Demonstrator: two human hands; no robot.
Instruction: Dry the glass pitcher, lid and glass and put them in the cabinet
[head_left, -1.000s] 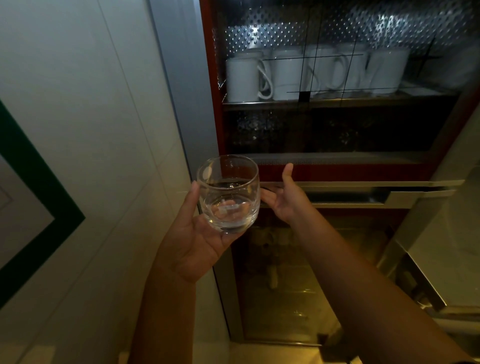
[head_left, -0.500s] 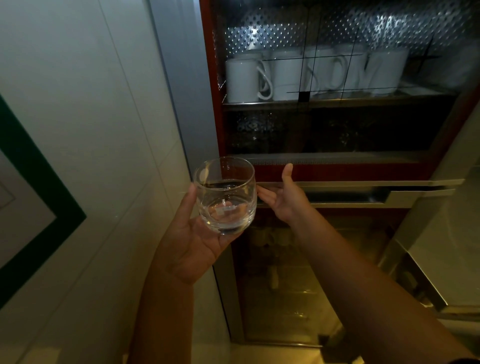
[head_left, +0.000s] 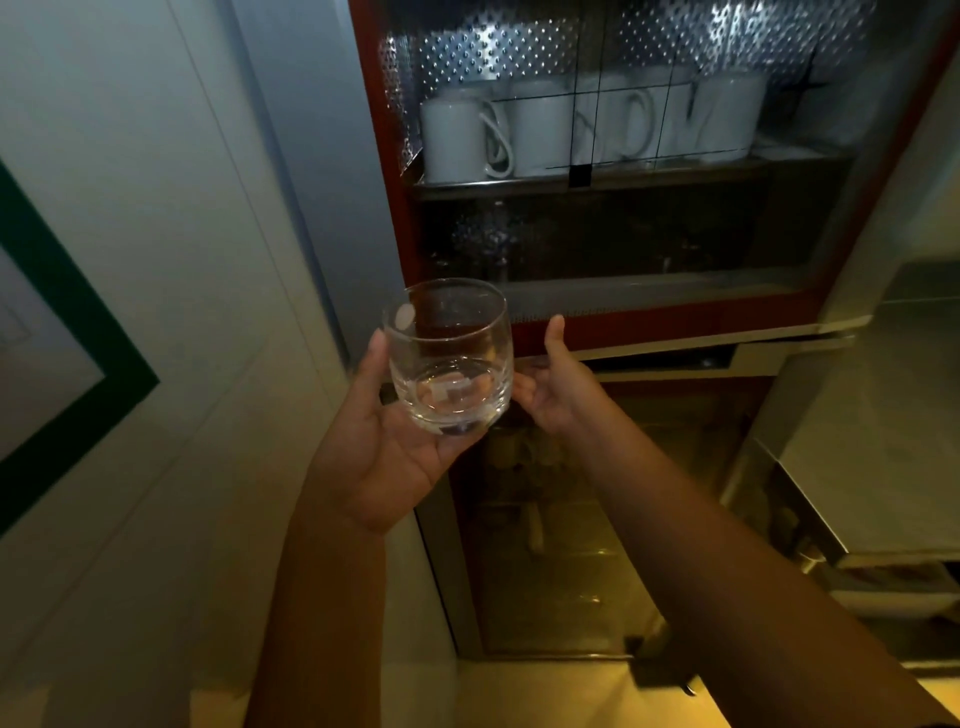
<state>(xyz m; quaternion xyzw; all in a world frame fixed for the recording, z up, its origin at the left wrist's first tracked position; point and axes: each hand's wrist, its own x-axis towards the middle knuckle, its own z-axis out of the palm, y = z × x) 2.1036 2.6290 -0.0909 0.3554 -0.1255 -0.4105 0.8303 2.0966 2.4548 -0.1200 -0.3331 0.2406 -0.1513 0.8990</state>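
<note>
A clear, round, short glass (head_left: 449, 364) stands upright in my left hand (head_left: 379, 457), thumb on its left side and fingers under its base. It is held in front of the lower left corner of the red-framed cabinet (head_left: 374, 156). My right hand (head_left: 558, 395) is just right of the glass, thumb up, fingers curled on the left end of the metal handle strip (head_left: 675, 345) under the cabinet's upper glass door. The fingertips are partly hidden behind the glass. No pitcher or lid is in view.
Several white mugs (head_left: 457, 140) stand upside down on the top shelf behind the door. The shelf below is dark, its contents unclear. A lower glass door (head_left: 561, 545) sits beneath the handle. A tiled wall (head_left: 156, 260) is left, a steel unit (head_left: 857, 467) right.
Hardly anything differs. The glass sits slightly higher against the cabinet, and my right hand stays on the handle strip.
</note>
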